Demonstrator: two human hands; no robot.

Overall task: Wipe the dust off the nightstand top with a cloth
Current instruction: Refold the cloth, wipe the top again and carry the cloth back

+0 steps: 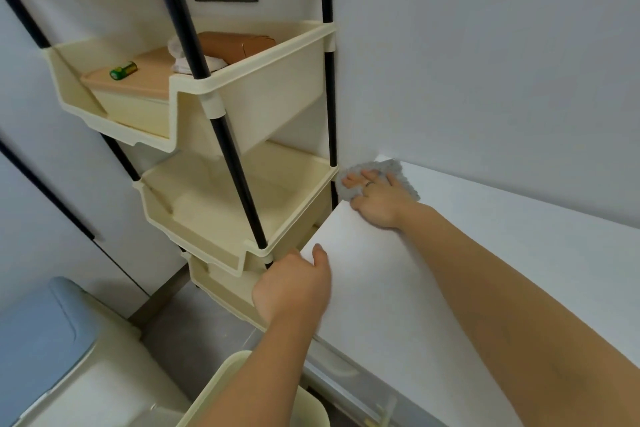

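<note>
white tabletop [433, 288] fills the lower right of the frame, its near end cut off by the edge. the left hand [294, 284], at centre bottom, grips the tabletop's left edge, thumb on top, fingers hidden under the rim. further up, at centre right, the right hand [375, 199] presses flat and spread on a grey cloth [398, 170] in the tabletop's far corner against the wall, partly covering it. a cream shelf rack [242, 191] stands just left.
</note>
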